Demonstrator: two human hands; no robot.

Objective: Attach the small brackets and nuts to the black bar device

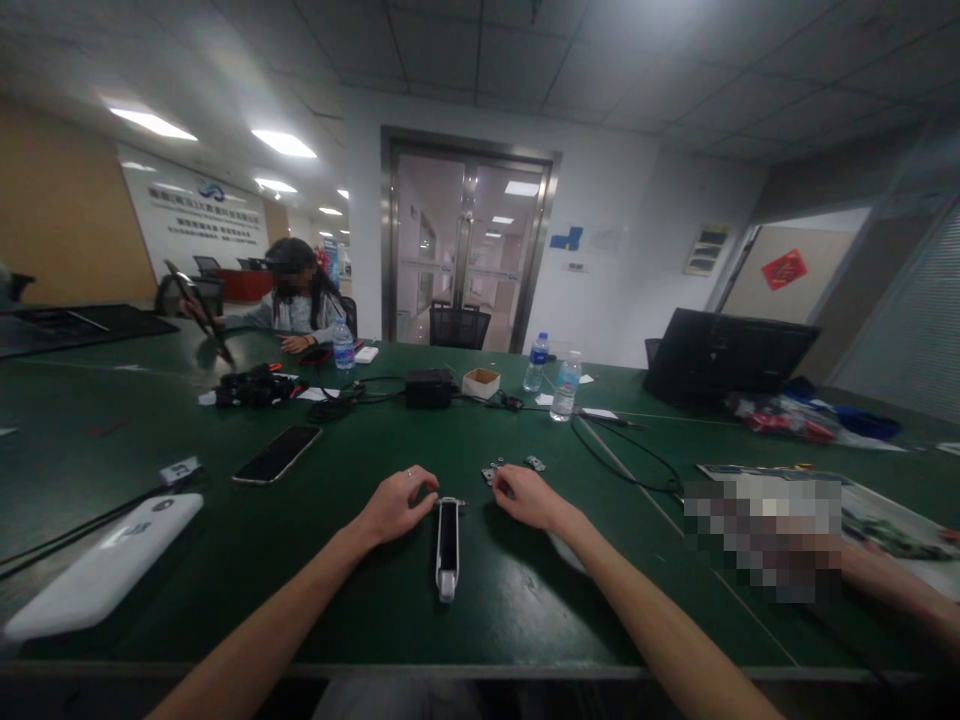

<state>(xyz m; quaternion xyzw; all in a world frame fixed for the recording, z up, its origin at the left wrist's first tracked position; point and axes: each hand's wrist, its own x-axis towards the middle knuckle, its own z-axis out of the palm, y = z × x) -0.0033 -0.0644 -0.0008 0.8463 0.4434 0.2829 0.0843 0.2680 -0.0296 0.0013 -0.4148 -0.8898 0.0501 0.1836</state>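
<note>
A slim white device with a long dark face [448, 540] lies lengthwise in front of me on the green table [360, 610]. My left hand [397, 503] is at its upper left end, fingers curled and thumb close to the device's edge; whatever the fingertips pinch is too small to tell. To the right of the device, my right hand [527, 497] has its thumb and fingers brought together beside small metal parts [489, 475]. Its fingertips hide anything between them. Another small metal piece [535, 463] lies just beyond that hand.
A phone [277, 455] and a white case [112, 565] lie at left. Farther back are black cables [259, 387], a black box [430, 388], a small open box [481, 382] and water bottles [565, 388]. A co-worker's blurred hand [772, 540] is at right; another person [300, 290] sits opposite.
</note>
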